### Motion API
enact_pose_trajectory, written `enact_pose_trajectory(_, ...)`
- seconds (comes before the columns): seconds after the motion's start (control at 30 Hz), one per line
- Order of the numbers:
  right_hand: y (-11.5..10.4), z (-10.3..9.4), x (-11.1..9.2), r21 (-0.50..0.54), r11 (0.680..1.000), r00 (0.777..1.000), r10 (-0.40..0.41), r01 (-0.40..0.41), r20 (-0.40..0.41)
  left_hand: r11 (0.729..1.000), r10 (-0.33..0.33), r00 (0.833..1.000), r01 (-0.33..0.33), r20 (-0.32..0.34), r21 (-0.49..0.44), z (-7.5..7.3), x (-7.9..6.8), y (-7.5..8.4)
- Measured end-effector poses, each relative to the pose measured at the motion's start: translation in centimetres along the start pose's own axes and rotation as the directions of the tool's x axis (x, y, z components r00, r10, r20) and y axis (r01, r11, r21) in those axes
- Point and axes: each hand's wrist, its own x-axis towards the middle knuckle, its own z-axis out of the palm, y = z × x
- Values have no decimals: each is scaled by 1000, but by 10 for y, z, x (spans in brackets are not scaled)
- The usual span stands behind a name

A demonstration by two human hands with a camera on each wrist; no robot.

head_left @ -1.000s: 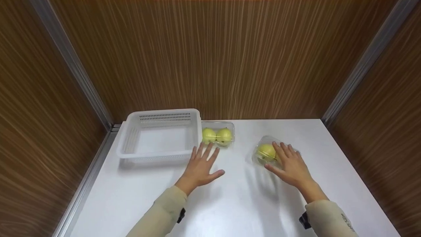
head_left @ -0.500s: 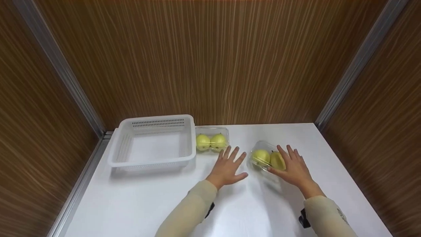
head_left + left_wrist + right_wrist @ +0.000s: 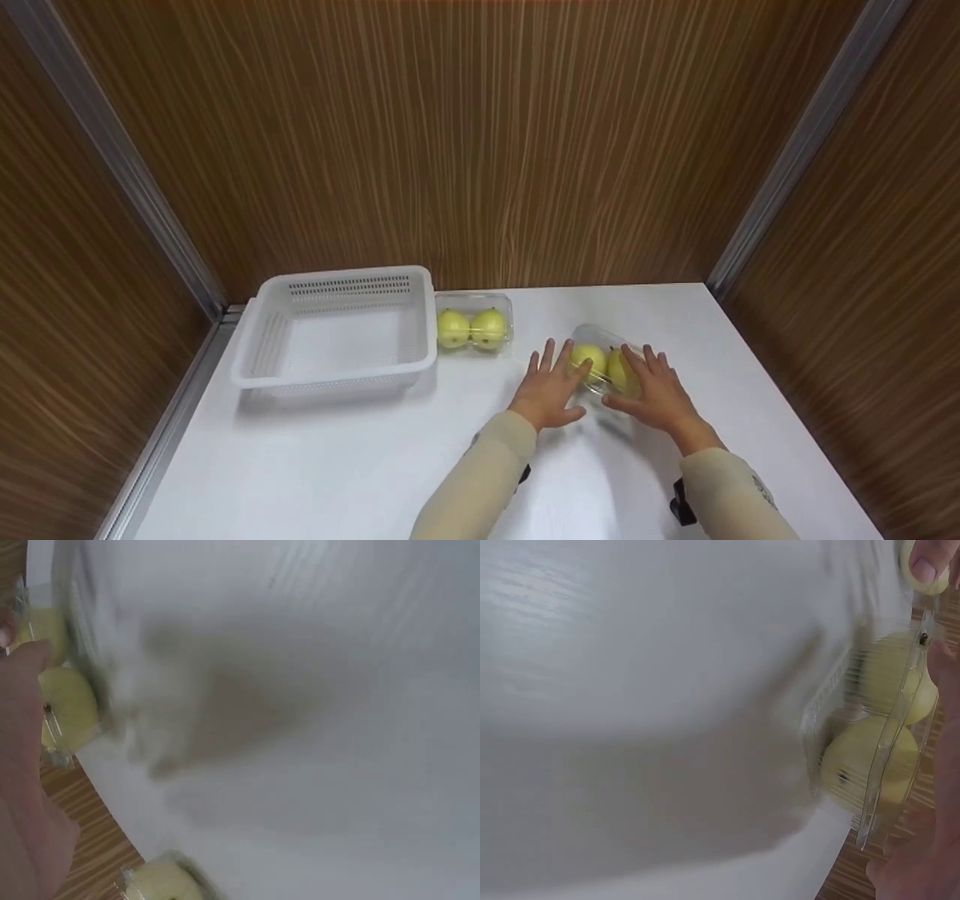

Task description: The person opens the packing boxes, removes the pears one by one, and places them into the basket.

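Between the two hands, in the head view, is a clear plastic clamshell box [image 3: 594, 331] set askew, with two yellow-green pears [image 3: 592, 352] inside. My right hand [image 3: 660, 394] is at the box's right side, fingers straight and thumb spread along its near edge. At the left end is my left hand [image 3: 547, 391], fingers spread, one fingertip over the box; whether it touches cannot be told. The right wrist view shows the box [image 3: 832, 697] close up, with the right hand [image 3: 937, 840] along it. Part of the left hand [image 3: 22, 765] appears beside the box in the left wrist view.
A white perforated plastic basket [image 3: 337, 367] stands at the back left of the white table [image 3: 315, 465]. Against its right side is another clear clamshell box [image 3: 472, 301] with two pears [image 3: 487, 328]. Wood-grain panels [image 3: 465, 150] enclose the table at the back and sides.
My left hand has moved right, from near the basket to the left end of the clamshell box. The right hand stays at that box, which has shifted slightly. The head view has turned a little.
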Motion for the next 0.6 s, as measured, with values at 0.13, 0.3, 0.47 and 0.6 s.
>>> enact_pose_trajectory(0.13, -2, 0, 0, -5, 1000, 1000, -2, 2, 26, 1000, -4, 1000, 4, 17, 5, 2, 0, 7)
enact_pose_trajectory(0.3, -5, 0, 0, -19, 999, 1000, -28, 28, 9, 1000, 2, 1000, -2, -10, 31, 3, -6, 10)
enact_pose_trajectory(0.47, -7, 2, 0, -18, 999, 999, -35, 35, 1, 1000, 11, 999, -11, -48, -1, 7, -12, 9)
enact_pose_trajectory(0.6, -8, 3, -2, 5, 999, 999, -31, 31, 15, 999, 24, 997, -26, -71, -19, 12, -17, 5)
